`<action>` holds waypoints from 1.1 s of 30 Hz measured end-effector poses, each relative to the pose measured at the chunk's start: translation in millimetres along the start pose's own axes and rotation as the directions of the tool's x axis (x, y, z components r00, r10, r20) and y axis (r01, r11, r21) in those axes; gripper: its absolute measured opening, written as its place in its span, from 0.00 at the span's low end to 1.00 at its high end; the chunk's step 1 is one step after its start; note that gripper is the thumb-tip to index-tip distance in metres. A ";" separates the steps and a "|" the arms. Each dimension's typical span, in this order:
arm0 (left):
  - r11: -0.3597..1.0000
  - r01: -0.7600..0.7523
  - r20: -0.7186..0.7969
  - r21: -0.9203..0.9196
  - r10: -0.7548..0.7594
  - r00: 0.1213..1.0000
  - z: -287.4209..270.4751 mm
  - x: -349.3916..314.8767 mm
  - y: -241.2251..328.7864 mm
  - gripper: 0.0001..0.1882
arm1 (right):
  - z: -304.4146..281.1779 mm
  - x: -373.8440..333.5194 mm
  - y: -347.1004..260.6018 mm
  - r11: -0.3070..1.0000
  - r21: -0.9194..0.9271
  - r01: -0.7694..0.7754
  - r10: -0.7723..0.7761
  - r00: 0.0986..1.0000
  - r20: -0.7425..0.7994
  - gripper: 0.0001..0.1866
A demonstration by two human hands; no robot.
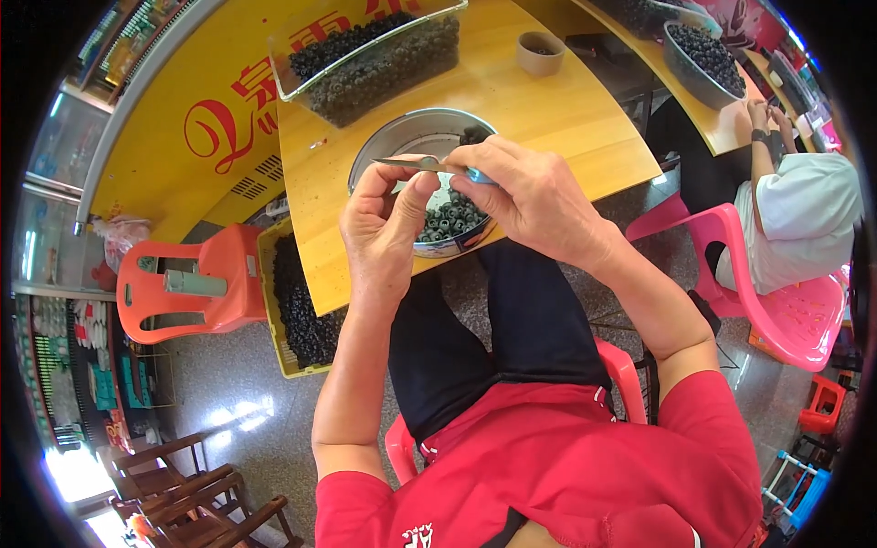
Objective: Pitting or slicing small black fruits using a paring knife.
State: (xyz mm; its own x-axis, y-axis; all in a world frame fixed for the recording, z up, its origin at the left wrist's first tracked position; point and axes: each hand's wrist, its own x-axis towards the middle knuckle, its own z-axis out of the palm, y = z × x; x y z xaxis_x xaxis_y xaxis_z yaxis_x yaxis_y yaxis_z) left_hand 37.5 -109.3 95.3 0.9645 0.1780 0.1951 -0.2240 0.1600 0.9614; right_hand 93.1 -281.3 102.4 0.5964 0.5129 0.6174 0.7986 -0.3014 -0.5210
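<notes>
Above a round metal basin (382, 144), my two hands are close together. A knife with a blue handle (479, 175) is gripped in my right hand (534, 187), its narrow blade (393, 163) pointing left. My left hand (388, 219) pinches a small round grey-green piece (428, 162) between thumb and fingers, against the blade. Inside the basin lies a heap of similar round grey-green pieces (452, 217), several with a hollow or ring at one end. Darker pieces (473, 135) sit at the basin's far right, partly behind my right hand.
On the wooden table (575, 128) stand a clear box of dark round pieces (384, 78) and a beige cup (541, 60). A yellow crate (290, 365) of black pieces is beside an orange chair (187, 288). Right, a person (804, 210) sits near another filled bowl (703, 64).
</notes>
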 end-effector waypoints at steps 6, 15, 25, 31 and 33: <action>1.000 0.003 -0.015 -0.027 -0.004 1.000 1.7 -0.5 -2.5 0.09 | 1.8 0.2 3.2 0.997 -0.073 0.016 -0.018 1.000 -0.016 0.09; 0.997 -0.056 0.033 0.050 0.055 0.998 -4.2 1.4 -6.2 0.08 | -0.6 2.1 7.0 0.984 -0.171 0.055 -0.054 0.998 0.011 0.11; 0.993 -0.099 0.003 0.062 0.099 0.995 -3.6 2.8 -10.5 0.07 | 0.6 3.9 9.7 0.982 -0.173 0.071 -0.068 0.997 0.025 0.11; 0.996 -0.077 -0.003 0.043 0.077 0.997 -5.5 1.1 -11.4 0.08 | 1.8 4.5 10.6 0.980 -0.183 0.074 -0.070 0.997 0.029 0.11; 0.997 -0.051 -0.014 -0.063 0.051 0.999 -9.7 -1.2 -13.4 0.08 | 3.1 5.3 9.8 0.980 -0.186 0.076 -0.068 0.997 0.047 0.11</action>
State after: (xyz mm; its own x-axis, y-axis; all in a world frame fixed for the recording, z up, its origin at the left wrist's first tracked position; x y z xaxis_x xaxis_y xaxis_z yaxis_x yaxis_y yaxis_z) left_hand 38.0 -102.2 80.2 0.9499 0.1991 0.2408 -0.2815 0.2112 0.9360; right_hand 103.9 -279.1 98.8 0.5361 0.5694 0.6232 0.8426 -0.4057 -0.3541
